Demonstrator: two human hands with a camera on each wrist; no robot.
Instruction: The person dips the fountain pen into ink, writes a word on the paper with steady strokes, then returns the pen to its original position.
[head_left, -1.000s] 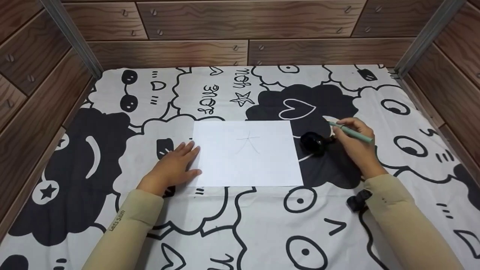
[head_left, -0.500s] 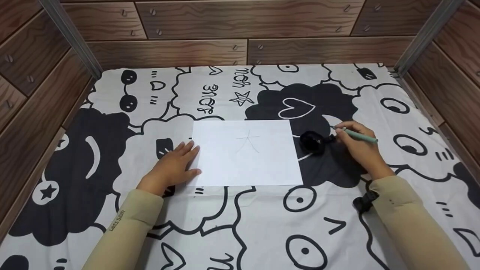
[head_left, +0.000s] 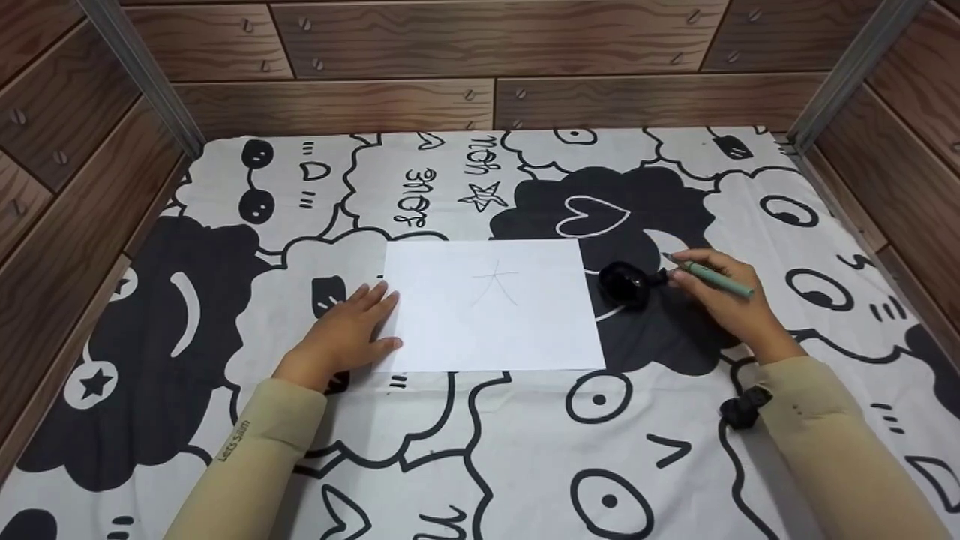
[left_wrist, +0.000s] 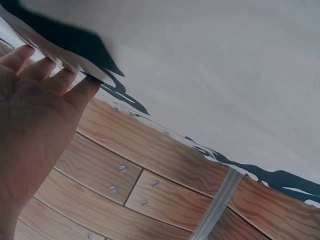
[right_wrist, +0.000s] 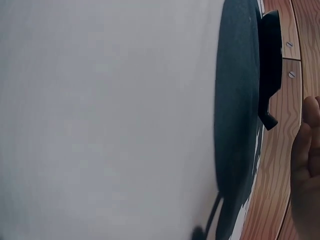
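Note:
A white sheet of paper [head_left: 540,330] lies on the patterned cloth, with a few thin pencil-like strokes drawn near its middle. My left hand [head_left: 337,334] rests flat at the paper's left edge, fingertips and thumb on it; the left wrist view also shows its spread fingers. To the right of the paper, my right hand [head_left: 724,300] pinches a green pen [head_left: 716,277], its dark tip pointing up and left, away from the paper. Just left of that hand lies a glossy black object [head_left: 624,285] with a rounded body and a short stem. The right wrist view does not show the pen.
A black-and-white cartoon cloth [head_left: 420,420] covers the table. A small black device [head_left: 742,409] sits by the right sleeve cuff. Wood-print walls [head_left: 480,37] with grey corner posts [head_left: 855,75] stand at the back and sides.
My right hand has shifted slightly right and toward me with the pen, whose dark tip now shows more. The left hand and the paper stay in place.

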